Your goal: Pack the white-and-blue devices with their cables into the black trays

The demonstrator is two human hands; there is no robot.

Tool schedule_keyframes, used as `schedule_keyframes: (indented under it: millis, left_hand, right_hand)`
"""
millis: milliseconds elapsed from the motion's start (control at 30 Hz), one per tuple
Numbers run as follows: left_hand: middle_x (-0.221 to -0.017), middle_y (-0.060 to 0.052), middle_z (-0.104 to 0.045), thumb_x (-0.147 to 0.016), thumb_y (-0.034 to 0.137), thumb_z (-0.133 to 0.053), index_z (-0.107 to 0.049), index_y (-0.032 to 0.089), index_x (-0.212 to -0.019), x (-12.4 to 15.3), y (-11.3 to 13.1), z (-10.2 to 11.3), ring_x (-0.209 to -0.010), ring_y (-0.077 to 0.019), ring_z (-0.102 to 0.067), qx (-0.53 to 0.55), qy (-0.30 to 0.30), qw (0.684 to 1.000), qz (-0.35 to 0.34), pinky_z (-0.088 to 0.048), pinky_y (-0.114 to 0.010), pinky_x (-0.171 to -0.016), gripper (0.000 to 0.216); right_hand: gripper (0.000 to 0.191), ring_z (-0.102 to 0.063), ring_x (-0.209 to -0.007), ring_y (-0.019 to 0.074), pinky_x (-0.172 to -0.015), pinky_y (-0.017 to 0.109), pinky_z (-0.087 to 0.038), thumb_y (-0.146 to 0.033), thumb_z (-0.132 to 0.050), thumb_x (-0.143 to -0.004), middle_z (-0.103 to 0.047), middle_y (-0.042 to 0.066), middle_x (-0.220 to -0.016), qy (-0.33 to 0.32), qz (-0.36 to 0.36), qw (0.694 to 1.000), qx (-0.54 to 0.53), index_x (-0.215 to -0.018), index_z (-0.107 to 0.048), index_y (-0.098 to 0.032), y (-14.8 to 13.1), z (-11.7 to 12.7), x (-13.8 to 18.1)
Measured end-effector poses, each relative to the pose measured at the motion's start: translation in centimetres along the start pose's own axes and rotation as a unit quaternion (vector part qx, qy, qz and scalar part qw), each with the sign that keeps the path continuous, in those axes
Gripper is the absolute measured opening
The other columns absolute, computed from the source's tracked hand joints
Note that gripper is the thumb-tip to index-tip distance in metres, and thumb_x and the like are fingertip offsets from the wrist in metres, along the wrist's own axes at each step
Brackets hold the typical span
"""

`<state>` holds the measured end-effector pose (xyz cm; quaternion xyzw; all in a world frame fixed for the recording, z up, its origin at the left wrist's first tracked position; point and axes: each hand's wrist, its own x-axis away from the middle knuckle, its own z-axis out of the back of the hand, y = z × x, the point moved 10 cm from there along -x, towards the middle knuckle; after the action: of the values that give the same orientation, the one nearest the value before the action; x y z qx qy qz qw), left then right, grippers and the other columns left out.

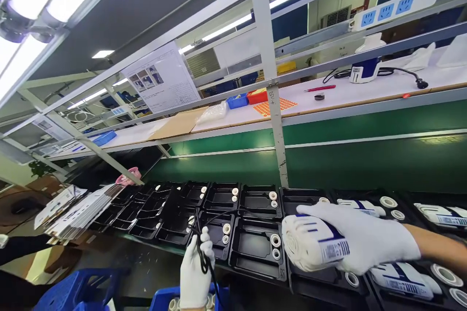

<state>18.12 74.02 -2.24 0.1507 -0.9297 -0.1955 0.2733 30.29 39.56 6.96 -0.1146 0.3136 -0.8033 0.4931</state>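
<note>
At the near right, over the black trays (260,263), the right hand (368,240) lies flat on top of a white unit (310,245) with blue stripes and a barcode label. The gloved fingers curve over its upper side and the thumb is hidden, so the hand looks clamped on it from above. The unit sits at the edge of a tray pocket, its rounded end facing left. It looks like a rigid moulded plastic housing, smooth and a little slippery under a knit glove, and probably of moderate weight. A grip across the broad middle, fingers over the top and thumb under the side, seems the safest; the label end offers a flatter face.

Near the bottom centre, the left hand (196,272) is closed on a black cable (202,248), which loops up above the fist and hangs down past the wrist. The cable is thin, limp and light; it will swing and snag unless it is held in a bunch.

More white units lie in tray pockets to the right, one nearer (401,279) and others farther. White rings (274,240) sit in pairs in the pockets. To the far left lies a fanned stack of leaflets (78,211). Behind the trays runs a green conveyor (365,160), and above it a white shelf (365,95) carries a power strip, small bins and a sheet of orange stickers. A dark sleeve shows at the near left edge.
</note>
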Motion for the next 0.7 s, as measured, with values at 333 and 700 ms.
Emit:
schedule_keyframes:
  millis: [333,700]
  left_hand:
    - [-0.079,0.000,-0.063,-0.109,0.020,-0.033,-0.057,0.008,-0.129,-4.5,-3.0,-13.2,-0.056,-0.0062,-0.059,-0.077,-0.095,0.992,0.010,-0.056,-0.016,-0.051,0.034]
    - [-0.079,0.001,-0.056,-0.108,0.018,-0.032,-0.060,0.006,-0.117,-3.9,-2.4,-19.9,-0.053,-0.0057,-0.052,-0.141,-0.151,0.977,-0.047,-0.050,-0.017,-0.044,0.033]
  right_hand:
    - [0.050,-0.066,-0.099,0.0156,-0.095,0.035,-0.050,0.009,-0.044,-0.080,-0.076,0.000,-0.100,0.290,0.275,0.831,0.387,-0.110,-0.065,-0.025,-2.1,0.8,5.8]
    - [0.038,-0.069,-0.094,0.0210,-0.102,0.044,-0.052,-0.013,-0.065,-0.081,-0.076,-0.003,-0.093,0.293,0.336,0.826,0.345,-0.112,-0.068,-0.035,0.3,1.7,9.4]
